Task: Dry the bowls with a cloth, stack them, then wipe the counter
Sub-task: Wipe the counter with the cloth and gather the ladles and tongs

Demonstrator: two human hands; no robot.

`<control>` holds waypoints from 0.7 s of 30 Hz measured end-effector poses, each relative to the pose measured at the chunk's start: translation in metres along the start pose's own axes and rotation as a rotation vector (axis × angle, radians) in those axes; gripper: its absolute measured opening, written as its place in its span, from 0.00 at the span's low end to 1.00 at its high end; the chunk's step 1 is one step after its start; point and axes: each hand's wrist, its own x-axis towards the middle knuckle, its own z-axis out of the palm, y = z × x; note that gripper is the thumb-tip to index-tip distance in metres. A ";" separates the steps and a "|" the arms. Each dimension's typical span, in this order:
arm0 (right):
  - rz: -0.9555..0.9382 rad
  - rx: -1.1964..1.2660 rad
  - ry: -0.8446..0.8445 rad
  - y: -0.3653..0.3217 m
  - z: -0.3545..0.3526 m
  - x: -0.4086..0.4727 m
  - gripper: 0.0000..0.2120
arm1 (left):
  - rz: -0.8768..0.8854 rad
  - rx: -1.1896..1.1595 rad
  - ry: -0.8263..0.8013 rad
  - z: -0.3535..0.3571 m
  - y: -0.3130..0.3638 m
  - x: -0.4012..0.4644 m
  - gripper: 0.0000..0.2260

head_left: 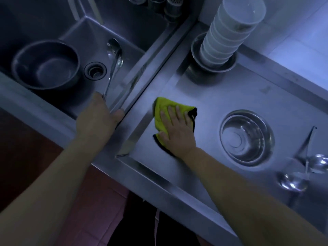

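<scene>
My right hand [177, 132] lies flat with straight fingers on a yellow cloth with a black edge [163, 110], pressing it onto the steel counter [213, 96] near its left rim. My left hand [95, 119] holds the sink's front rim [58, 110], thumb on the ridge and fingers hidden over the edge. A tall leaning stack of several white bowls [230, 32] stands in a steel dish [229, 66] at the back of the counter. A single steel bowl [246, 137] sits upright to the right of the cloth.
The sink on the left holds a steel pot [46, 64], two large spoons [113, 55] and a drain [95, 70]. Two ladles [292, 180] lie at the counter's right end. Steel canisters [172, 6] stand at the back. A raised ridge parts sink and counter.
</scene>
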 end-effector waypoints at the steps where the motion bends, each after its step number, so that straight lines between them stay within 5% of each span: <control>1: -0.027 0.012 -0.005 -0.012 0.002 -0.010 0.31 | -0.009 0.002 0.001 -0.001 -0.001 -0.004 0.17; 10: -0.287 0.277 -0.069 -0.062 0.014 -0.085 0.22 | -0.072 0.020 0.051 0.000 0.017 -0.058 0.19; 21: -0.194 0.278 -0.128 0.052 0.000 -0.251 0.27 | -0.033 0.003 -0.035 0.043 0.079 -0.181 0.20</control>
